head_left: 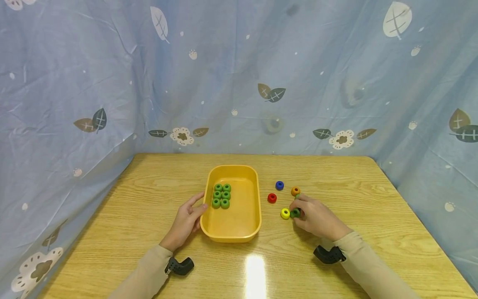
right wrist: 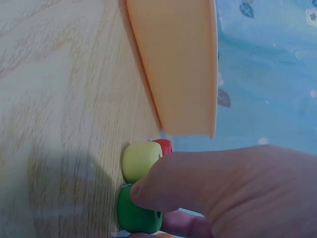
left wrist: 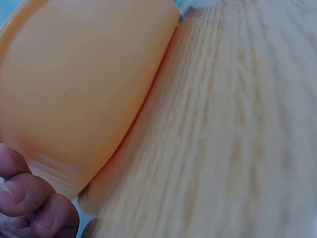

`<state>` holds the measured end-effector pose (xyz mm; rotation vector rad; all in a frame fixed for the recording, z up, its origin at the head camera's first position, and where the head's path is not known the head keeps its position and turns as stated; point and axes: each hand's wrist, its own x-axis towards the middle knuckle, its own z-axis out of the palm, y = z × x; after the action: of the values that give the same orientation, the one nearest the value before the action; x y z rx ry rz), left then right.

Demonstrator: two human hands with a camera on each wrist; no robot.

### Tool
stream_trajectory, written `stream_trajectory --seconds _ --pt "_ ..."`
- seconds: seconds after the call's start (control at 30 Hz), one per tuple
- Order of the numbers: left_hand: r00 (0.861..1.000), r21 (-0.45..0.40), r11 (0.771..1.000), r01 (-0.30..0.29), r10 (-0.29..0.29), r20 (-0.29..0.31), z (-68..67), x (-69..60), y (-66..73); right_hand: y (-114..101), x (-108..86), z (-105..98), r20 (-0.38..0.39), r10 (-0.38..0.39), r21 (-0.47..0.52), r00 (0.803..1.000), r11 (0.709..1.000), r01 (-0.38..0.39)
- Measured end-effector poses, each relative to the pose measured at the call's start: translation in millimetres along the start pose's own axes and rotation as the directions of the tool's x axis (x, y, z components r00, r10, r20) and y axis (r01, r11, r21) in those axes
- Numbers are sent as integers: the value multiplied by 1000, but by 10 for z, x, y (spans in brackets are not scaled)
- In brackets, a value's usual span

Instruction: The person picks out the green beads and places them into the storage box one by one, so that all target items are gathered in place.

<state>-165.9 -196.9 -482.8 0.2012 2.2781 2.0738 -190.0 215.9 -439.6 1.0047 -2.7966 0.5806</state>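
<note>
A yellow-orange plastic tray stands on the table, with several green beads in two columns at its left side. My left hand grips the tray's left wall, its thumb over the rim; in the left wrist view its curled fingers lie by the tray's outer wall. To the right of the tray, my right hand pinches a dark green bead between thumb and finger. That bead is low at the tabletop, right beside a yellow bead. Another green bead is mostly hidden behind the hand.
Farther back on the wooden table lie a red bead, a blue bead and an orange bead. Around the table's back and sides hangs a blue leaf-patterned curtain.
</note>
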Motion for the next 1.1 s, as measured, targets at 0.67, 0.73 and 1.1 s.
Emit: stream_trajectory --seconds 0.67,0.73,1.1 --pt "1000 6 1000 15 -15 -13 5 1 23 14 -2 17 -3 -22 5 1000 1000 22" --pt "1000 7 1000 14 -13 -13 5 -1 27 14 -2 15 0 -15 9 1000 1000 15" --pt "1000 -9 1000 5 -5 6 3 -1 28 20 1 -11 -14 -4 23 1000 1000 4"
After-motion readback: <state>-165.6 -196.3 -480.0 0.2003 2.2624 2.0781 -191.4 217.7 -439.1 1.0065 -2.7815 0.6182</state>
